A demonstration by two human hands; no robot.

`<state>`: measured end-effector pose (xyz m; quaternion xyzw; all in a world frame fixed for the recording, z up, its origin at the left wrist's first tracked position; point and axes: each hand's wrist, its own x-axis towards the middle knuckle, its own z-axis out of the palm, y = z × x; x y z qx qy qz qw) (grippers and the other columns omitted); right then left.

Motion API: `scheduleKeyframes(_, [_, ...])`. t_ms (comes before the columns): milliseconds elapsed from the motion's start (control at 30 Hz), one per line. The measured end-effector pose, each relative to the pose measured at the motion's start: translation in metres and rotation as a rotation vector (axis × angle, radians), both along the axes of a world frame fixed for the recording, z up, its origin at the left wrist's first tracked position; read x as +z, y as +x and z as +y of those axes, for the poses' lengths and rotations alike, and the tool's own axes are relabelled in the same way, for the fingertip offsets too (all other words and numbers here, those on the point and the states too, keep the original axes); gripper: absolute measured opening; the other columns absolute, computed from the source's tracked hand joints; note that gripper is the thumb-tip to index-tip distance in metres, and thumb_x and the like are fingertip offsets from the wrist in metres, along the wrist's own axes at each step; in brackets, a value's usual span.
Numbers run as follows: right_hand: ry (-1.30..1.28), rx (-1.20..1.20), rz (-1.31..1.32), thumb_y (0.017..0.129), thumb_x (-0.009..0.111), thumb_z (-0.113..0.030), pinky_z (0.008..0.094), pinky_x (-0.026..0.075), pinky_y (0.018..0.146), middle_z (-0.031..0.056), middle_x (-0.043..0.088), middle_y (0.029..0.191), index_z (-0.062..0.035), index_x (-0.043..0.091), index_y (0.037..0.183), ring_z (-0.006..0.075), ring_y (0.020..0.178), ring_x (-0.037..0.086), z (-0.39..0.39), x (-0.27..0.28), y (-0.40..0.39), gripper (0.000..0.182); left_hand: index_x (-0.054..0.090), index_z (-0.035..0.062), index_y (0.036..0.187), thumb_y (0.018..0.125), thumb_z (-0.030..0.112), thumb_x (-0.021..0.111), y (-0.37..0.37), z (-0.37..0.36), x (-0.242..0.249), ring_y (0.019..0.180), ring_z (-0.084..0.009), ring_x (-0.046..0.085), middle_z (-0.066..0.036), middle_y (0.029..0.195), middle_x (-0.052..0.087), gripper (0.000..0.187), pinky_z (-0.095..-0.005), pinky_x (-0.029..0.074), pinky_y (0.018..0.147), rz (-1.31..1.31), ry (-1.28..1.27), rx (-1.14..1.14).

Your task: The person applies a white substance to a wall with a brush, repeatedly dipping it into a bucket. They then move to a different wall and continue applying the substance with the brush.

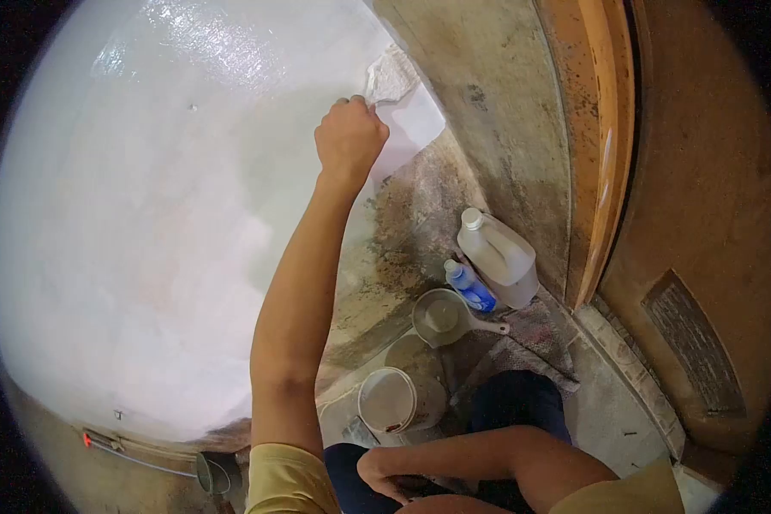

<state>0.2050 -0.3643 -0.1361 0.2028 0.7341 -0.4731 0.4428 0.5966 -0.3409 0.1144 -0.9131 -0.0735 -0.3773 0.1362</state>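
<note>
My left hand [351, 133] reaches up to the wall and is closed around a flat white tool [391, 77]. The tool's rough, white-coated face lies against the surface near the corner; its handle is hidden in my fist. White coating covers much of the wall [146, 214], with a wet shine at the upper left. Around the lower right of the coating the surface is bare and stained. Low in the view, my right hand [384, 473] hangs bent over my legs, nearest to my dark clothing. Its fingers are mostly hidden, so its grip is unclear.
A white bucket [388, 400] stands by my legs. Beyond it are a handled plastic dipper [441, 317], a blue bottle [471, 286] and a large translucent jug [510, 257]. An orange-brown frame [606, 154] curves down the right side. A dark container [218, 473] sits at the lower left.
</note>
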Motion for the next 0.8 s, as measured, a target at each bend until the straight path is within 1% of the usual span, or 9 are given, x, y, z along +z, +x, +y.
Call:
scheduleKeyframes(167, [0.009, 0.056, 0.017, 0.096, 0.043, -0.053, 0.0464, 0.028, 0.111, 0.0033, 0.034, 0.152, -0.0248, 0.048, 0.139, 0.0261, 0.138, 0.033, -0.005, 0.002, -0.003, 0.052, 0.06, 0.0026, 0.081, 0.088, 0.027, 0.056, -0.064, 0.03, -0.007, 0.078, -0.0405, 0.06, -0.019, 0.079, 0.061, 0.026, -0.049, 0.048, 0.069, 0.019, 0.02, 0.083])
scheduleKeyframes(233, [0.011, 0.077, 0.024, 0.096, 0.043, -0.053, 0.0463, 0.028, 0.111, 0.0032, 0.034, 0.152, -0.0249, 0.048, 0.139, 0.0261, 0.138, 0.034, -0.007, 0.004, -0.003, 0.052, 0.061, 0.0034, 0.081, 0.085, 0.018, 0.059, -0.113, 0.057, -0.014, 0.076, -0.0371, 0.061, -0.016, 0.084, 0.062, 0.016, -0.0455, 0.049, 0.065, 0.072, 0.059, 0.13])
scheduleKeyframes(333, [0.014, 0.104, 0.032, 0.096, 0.043, -0.053, 0.0462, 0.029, 0.111, 0.0032, 0.034, 0.152, -0.025, 0.048, 0.139, 0.026, 0.138, 0.034, -0.008, 0.005, -0.005, 0.052, 0.06, 0.0037, 0.082, 0.085, 0.012, 0.059, -0.195, 0.094, -0.033, 0.07, -0.0365, 0.06, -0.016, 0.079, 0.061, 0.009, -0.0454, 0.046, 0.06, -0.038, 0.085, 0.155])
scheduleKeyframes(400, [0.009, 0.123, 0.033, 0.096, 0.043, -0.053, 0.0462, 0.029, 0.111, 0.0031, 0.034, 0.152, -0.0251, 0.048, 0.139, 0.0259, 0.138, 0.034, -0.009, 0.003, -0.007, 0.052, 0.059, 0.004, 0.08, 0.084, 0.008, 0.058, -0.248, 0.107, -0.046, 0.066, -0.0354, 0.058, -0.014, 0.078, 0.06, 0.005, -0.0433, 0.045, 0.057, -0.063, 0.018, 0.294])
scheduleKeyframes(467, [0.0, 0.143, 0.032, 0.096, 0.044, -0.053, 0.0461, 0.029, 0.111, 0.0031, 0.035, 0.151, -0.0252, 0.048, 0.139, 0.0259, 0.138, 0.034, -0.009, 0.001, -0.009, 0.052, 0.059, 0.0049, 0.081, 0.085, 0.008, 0.06, -0.291, 0.118, -0.06, 0.06, -0.0309, 0.059, -0.012, 0.071, 0.058, 0.005, -0.0411, 0.044, 0.053, -0.096, 0.041, 0.411])
scheduleKeyframes(533, [-0.013, 0.162, 0.033, 0.096, 0.044, -0.053, 0.046, 0.029, 0.111, 0.0031, 0.035, 0.151, -0.0253, 0.048, 0.139, 0.0259, 0.138, 0.034, -0.012, 0.0, -0.013, 0.052, 0.059, 0.005, 0.081, 0.084, 0.008, 0.061, -0.308, 0.119, -0.07, 0.06, -0.0302, 0.059, -0.012, 0.07, 0.058, 0.005, -0.0402, 0.044, 0.053, -0.112, 0.005, 0.417])
scheduleKeyframes(600, [-0.023, 0.182, 0.027, 0.096, 0.044, -0.053, 0.046, 0.029, 0.111, 0.003, 0.035, 0.151, -0.0254, 0.048, 0.139, 0.0258, 0.138, 0.034, -0.013, -0.001, -0.015, 0.052, 0.061, 0.0048, 0.082, 0.084, 0.006, 0.062, -0.311, 0.116, -0.077, 0.06, -0.0291, 0.06, -0.01, 0.072, 0.059, 0.003, -0.0377, 0.046, 0.053, -0.144, -0.044, 0.396])
scheduleKeyframes(700, [-0.034, 0.197, 0.018, 0.096, 0.044, -0.054, 0.0459, 0.03, 0.111, 0.003, 0.035, 0.151, -0.0255, 0.048, 0.139, 0.0257, 0.138, 0.034, -0.017, -0.005, -0.019, 0.052, 0.063, 0.0025, 0.09, 0.084, 0.002, 0.06, -0.266, 0.092, -0.078, 0.068, -0.0316, 0.064, -0.013, 0.078, 0.062, 0.007, -0.0373, 0.05, 0.058, -0.123, -0.098, 0.211])
scheduleKeyframes(800, [-0.044, 0.168, 0.006, 0.096, 0.044, -0.054, 0.0458, 0.03, 0.11, 0.0029, 0.035, 0.151, -0.0256, 0.048, 0.139, 0.0257, 0.138, 0.034, -0.018, -0.008, -0.02, 0.052, 0.061, 0.0047, 0.087, 0.083, 0.011, 0.063, -0.195, 0.061, -0.082, 0.067, -0.034, 0.062, -0.014, 0.077, 0.061, 0.008, -0.0416, 0.049, 0.058, -0.11, -0.075, 0.031])
